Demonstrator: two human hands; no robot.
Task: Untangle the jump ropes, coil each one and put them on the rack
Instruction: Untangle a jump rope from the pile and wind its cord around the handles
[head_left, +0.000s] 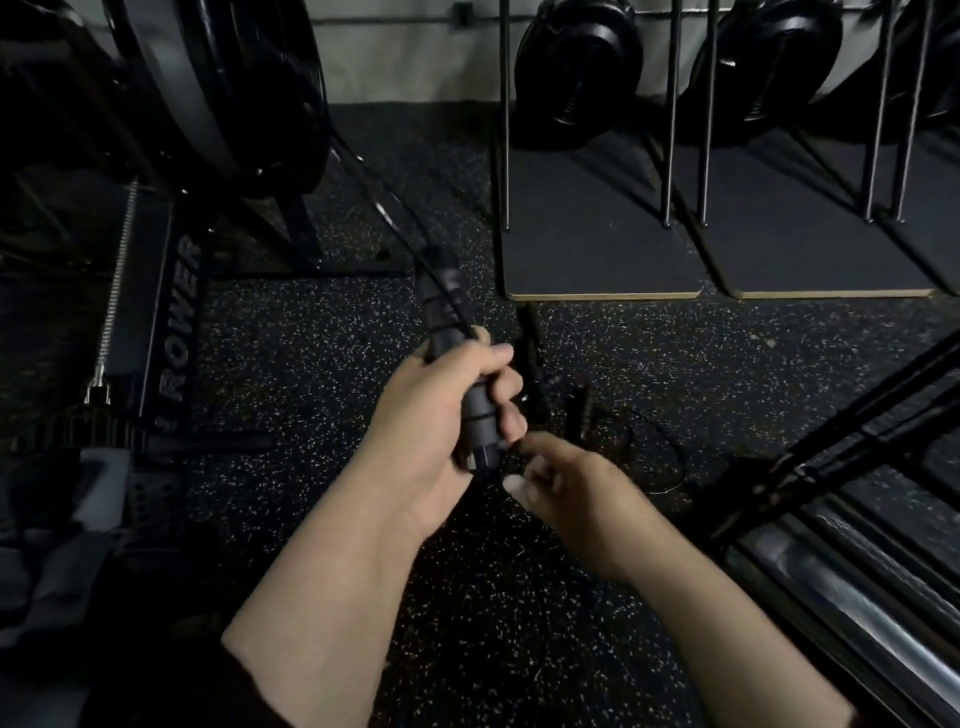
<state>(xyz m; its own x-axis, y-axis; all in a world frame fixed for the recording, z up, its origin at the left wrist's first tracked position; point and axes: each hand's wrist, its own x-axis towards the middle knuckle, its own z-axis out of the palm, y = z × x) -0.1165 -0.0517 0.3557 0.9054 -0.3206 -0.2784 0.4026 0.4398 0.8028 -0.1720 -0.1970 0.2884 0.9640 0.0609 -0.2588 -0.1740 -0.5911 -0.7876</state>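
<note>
- Both forearms reach forward from the bottom edge, bare, over the speckled rubber floor (322, 364).
- Left hand (436, 415) grips a bundle of black jump-rope handles (470, 384): fingers curl round the far side, thumb lies across the near side, knuckles toward the camera.
- Those handles stand nearly upright in the fist, tilted a little left at the top, with their upper ends poking out above the fingers and 1 ridged end cap showing below the palm.
- Thin black cord (400, 218) runs from the top of the handles up and left, toward the big flywheel machine (223, 104).
- Right hand (566, 493) sits just below and right of the handles, index finger stretched toward the bottom cap, other fingers loosely curled; whether it pinches a cord I cannot tell in this dim light.
- More rope gear lies on the floor just right of the handles: 2 dark handles (532, 358) and a loose loop of cord (660, 457), apart from both hands.
- Left of the handles, a frame marked ROWER (179, 332) with a steel spring beside it.
- Beyond the handles, upper right, flat boards (597, 249) with thin upright metal posts.
- Right of the handles, slanted dark bars (841, 431).
</note>
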